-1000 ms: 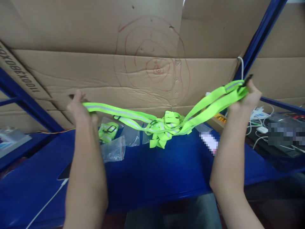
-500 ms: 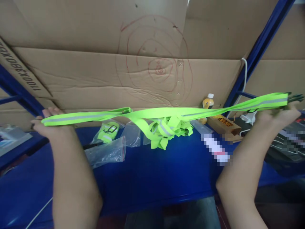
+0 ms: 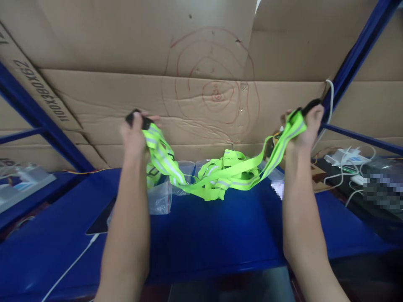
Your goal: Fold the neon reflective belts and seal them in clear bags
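Note:
A neon-yellow reflective strap (image 3: 217, 180) with grey stripes hangs slack between my two hands, its middle bunched in loose folds low over the blue table. At the left, my left hand (image 3: 135, 132) is closed around a black end part of the strap. My right hand (image 3: 305, 126) grips the other side, where a black piece sticks up past the fingers. Partly behind the left-hand strands lies a second neon-yellow bundle (image 3: 153, 176), and near it a clear zip bag (image 3: 160, 198).
The blue table (image 3: 220, 239) has cardboard walls (image 3: 126, 96) behind and blue posts (image 3: 355, 63) at both sides. A dark flat device (image 3: 101, 218) with a white cable lies left. Power strips with cables (image 3: 348, 157) sit at right, beside a small cardboard box (image 3: 317, 178).
Both hands have come inward from far apart, and the strap has gone from stretched nearly straight to sagging. The view has shifted slightly left.

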`<move>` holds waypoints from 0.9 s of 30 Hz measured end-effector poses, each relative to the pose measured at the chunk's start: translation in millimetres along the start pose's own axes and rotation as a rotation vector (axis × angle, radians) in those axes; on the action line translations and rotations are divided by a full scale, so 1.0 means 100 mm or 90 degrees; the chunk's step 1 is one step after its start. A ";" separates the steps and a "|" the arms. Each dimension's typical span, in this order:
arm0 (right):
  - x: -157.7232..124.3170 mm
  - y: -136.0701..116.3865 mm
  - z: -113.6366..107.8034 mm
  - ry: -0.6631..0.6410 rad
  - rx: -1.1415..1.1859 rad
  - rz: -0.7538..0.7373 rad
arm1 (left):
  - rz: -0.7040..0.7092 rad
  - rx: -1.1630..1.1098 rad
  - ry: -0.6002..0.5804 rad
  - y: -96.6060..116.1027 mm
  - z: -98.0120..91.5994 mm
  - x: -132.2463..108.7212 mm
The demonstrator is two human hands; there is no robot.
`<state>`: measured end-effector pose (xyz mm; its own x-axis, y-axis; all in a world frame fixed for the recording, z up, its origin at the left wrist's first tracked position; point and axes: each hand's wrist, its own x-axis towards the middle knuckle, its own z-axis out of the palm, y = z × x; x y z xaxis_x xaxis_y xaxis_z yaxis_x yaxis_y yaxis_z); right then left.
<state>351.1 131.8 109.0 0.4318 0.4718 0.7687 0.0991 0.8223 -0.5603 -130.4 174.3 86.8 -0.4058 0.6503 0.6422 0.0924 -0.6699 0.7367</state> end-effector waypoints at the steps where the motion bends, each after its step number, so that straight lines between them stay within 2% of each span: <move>1: -0.07 0.02 0.16 0.065 0.073 -0.019 | 0.008 0.007 -0.071 0.03 0.14 -0.09; 2: -0.15 0.00 0.31 0.059 0.096 -0.032 | 0.022 0.012 -0.115 0.09 0.27 -0.20; 4: -0.32 -0.09 0.56 -0.048 0.057 -0.055 | 0.084 0.075 -0.212 0.24 0.48 -0.43; 7: -0.55 -0.31 0.79 -0.177 -0.042 -0.096 | 0.299 0.299 -0.311 0.50 0.68 -0.76; 10: -0.70 -0.48 0.89 -0.279 -0.102 -0.112 | 0.414 0.400 -0.355 0.68 0.81 -0.99; 14: -0.76 -0.59 0.95 -0.390 -0.127 -0.104 | 0.482 0.412 -0.366 0.82 0.90 -1.13; 19: -0.76 -0.64 0.96 -0.432 -0.111 -0.072 | 0.523 0.406 -0.371 0.92 0.91 -1.18; 23: -0.77 -0.64 0.99 -0.464 -0.113 -0.064 | 0.538 0.446 -0.380 0.90 0.95 -1.21; 27: -0.84 -0.62 1.06 -0.418 -0.136 -0.089 | 0.519 0.420 -0.372 0.87 1.04 -1.31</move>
<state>213.2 74.6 112.0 -0.2222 0.5158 0.8274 0.3175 0.8406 -0.4388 25.6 68.2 89.3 0.4467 0.2978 0.8437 0.6471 -0.7587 -0.0748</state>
